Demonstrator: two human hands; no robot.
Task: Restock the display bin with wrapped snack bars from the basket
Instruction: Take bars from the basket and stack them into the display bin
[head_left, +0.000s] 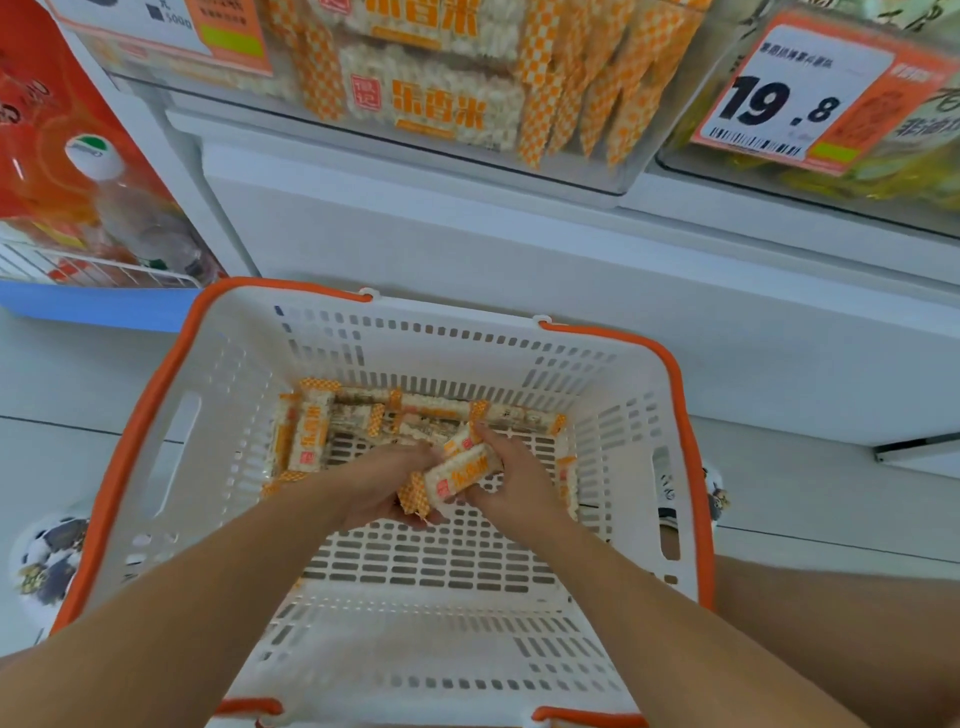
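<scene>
while both arms reach into the white basket (234, 364), the left hand (379, 486) and right hand (511, 475) together grip wrapped rice snack bars (462, 473); more bars (311, 431) lie along its far wall, below the clear display bin (441, 104).

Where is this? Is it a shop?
Most likely a shop: a price tag reading 19.8 hangs on a clear display bin of wrapped snack bars, and a shopping basket sits below.
</scene>
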